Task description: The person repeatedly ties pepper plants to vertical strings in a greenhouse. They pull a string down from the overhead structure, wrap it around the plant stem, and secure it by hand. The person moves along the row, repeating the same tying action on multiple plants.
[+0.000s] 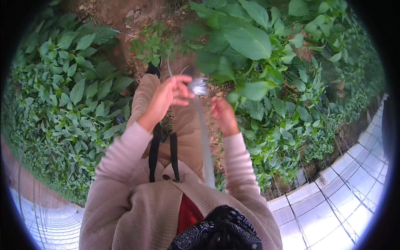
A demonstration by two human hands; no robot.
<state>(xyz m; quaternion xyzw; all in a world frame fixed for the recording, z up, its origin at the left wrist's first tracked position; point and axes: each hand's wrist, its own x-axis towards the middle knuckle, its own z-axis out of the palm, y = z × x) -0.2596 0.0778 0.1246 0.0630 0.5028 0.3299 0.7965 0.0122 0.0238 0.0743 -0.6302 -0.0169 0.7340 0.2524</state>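
Note:
My left hand (175, 93) is over my legs, its fingers bent and spread apart, with nothing plainly held in them. Just past its fingertips is a frayed bundle of shiny white plastic twine (199, 86); whether they touch is unclear. From the bundle a pale translucent strip (204, 137) runs down along my thigh. My right hand (223, 114) is blurred beside a leafy green plant (250, 47), its fingers curled in. Whether it grips a strand or a stem cannot be seen. A thin pale cord (169, 66) shows above my left hand.
Dense rows of green plants flank me on the left (72, 103) and right (281, 125). Between them runs reddish stony soil (125, 15) with a small plant (153, 43) by my shoe. Black straps (154, 153) hang at my waist. Greenhouse sheeting (325, 209) curves along the lower right.

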